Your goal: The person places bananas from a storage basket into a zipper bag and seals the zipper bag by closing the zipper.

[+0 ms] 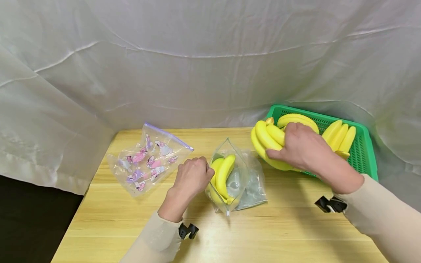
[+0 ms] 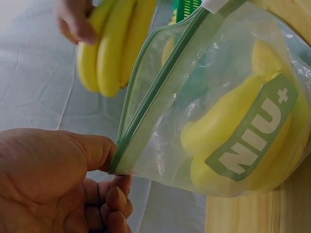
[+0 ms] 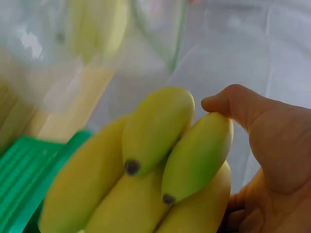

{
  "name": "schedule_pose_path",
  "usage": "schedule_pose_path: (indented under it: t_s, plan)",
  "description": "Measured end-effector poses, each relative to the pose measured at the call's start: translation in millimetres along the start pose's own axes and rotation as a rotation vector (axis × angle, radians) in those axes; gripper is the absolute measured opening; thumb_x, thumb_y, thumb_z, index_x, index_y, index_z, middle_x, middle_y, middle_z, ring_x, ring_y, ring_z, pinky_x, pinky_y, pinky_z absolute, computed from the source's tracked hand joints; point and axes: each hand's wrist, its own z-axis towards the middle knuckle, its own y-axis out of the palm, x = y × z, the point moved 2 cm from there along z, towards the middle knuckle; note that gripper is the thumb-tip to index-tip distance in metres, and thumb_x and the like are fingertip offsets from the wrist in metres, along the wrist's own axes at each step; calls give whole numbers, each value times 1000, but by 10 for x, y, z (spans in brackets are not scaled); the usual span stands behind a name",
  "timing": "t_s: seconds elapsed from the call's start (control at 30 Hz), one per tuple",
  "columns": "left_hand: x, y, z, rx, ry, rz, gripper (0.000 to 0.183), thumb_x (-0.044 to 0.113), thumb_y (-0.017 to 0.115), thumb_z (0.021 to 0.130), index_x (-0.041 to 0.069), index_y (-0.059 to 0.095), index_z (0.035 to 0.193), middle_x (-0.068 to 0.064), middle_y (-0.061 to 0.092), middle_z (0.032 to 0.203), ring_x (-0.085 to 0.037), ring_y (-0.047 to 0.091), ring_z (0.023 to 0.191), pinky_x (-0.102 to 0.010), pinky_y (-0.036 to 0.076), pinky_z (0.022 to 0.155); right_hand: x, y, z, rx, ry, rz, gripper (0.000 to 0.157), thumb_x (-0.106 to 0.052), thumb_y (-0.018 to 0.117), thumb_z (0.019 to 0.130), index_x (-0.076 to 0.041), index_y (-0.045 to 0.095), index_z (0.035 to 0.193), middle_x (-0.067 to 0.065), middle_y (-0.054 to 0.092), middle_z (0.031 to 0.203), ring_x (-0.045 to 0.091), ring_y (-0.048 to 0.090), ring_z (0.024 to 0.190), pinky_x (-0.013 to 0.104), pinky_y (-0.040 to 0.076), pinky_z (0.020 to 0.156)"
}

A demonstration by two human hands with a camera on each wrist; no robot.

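Observation:
My left hand (image 1: 193, 177) pinches the top edge of a clear zip bag (image 2: 165, 145) between thumb and fingers. The bag's green-edged mouth gapes, and a bunch of bananas (image 1: 224, 175) lies inside it. Green lettering reading "NIU+" marks its side in the left wrist view. My right hand (image 1: 304, 146) grips another bunch of bananas (image 3: 160, 150), thumb on one side, at the left end of the green basket (image 1: 370, 157). In the right wrist view the fingers behind that bunch are mostly hidden.
More bananas (image 1: 340, 136) lie in the basket at the back right. A clear bag with pink and purple cartoon prints (image 1: 151, 160) lies flat on the left of the wooden table (image 1: 263, 233). Another clear bag (image 1: 254, 182) lies beside the gaping one. A grey cloth (image 1: 197, 73) hangs behind.

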Motion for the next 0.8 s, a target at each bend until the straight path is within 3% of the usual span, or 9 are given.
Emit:
schedule_pose_path:
  t_s: [0.27,0.43,0.6,0.8]
  plan:
    - [21,-7,-7,4,3,13,23,21,64,94,15,56,72,-3,57,72,-27,58,73,-52,49,76,-594,-108,-394,-51,-155,19,58,-59,77,79,-7,55,91,4,52,78,20,48,67,32,40,55]
    - [33,-11,-25,29,18,55,21,20,64,94,14,56,75,-3,57,75,-30,57,78,-49,46,76,-851,-24,-565,-61,-289,-15,58,-57,78,75,-7,55,92,1,49,79,17,45,67,31,38,54]
    - [32,-8,-45,89,77,95,21,17,67,93,13,56,76,-2,54,75,-26,50,73,-40,41,69,-940,137,-511,-80,-336,-68,55,-56,76,73,-7,53,88,1,47,76,18,44,67,31,38,54]
    - [42,9,-65,156,146,104,18,14,67,92,11,56,77,-4,53,74,-26,48,71,-36,39,64,-942,276,-328,-161,-292,-65,56,-56,77,75,-7,54,89,2,50,76,19,47,67,31,38,53]
